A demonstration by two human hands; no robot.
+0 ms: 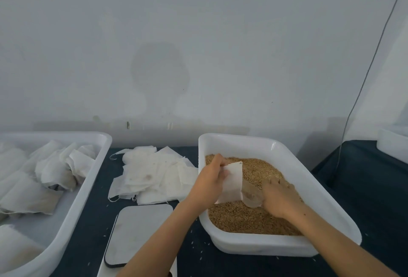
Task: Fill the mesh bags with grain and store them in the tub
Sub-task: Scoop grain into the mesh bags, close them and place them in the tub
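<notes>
2 white tubs on the dark tabletop (364, 188): grain tub (293, 162) at right, about half full of brown grain (242, 219); storage tub (92, 179) at left w/ filled mesh bags (28, 192) lying in overlapping rows, too bunched to count exactly, roughly a dozen or more. Between the tubs, 1 loose pile of empty mesh bags (152, 175), count unclear, drawstrings trailing at its edges. 1 flat grey scale platform (136, 230) in front of that pile, nothing on it. A few stray grains scattered on the tabletop near the grain tub. Corner of a 3rd white container (393, 142) at far right edge.

2 hands, both over the grain tub. Left hand (209, 179) pinches 1 white mesh bag (231, 184) by its upper edge, thumb on the near side, fingers curled behind, holding the mouth up. Right hand (280, 197) lies palm-down on the grain, fingers curled round a clear scoop-like piece (251, 195) at the bag's lower opening; exact grip partly hidden. Bag sits just above the grain surface, tilted, touching the scoop.

Left forearm comes in from bottom centre, angled up-right across the tub's near-left rim. Right forearm comes from bottom right, angled up-left, wrist low over the grain.
</notes>
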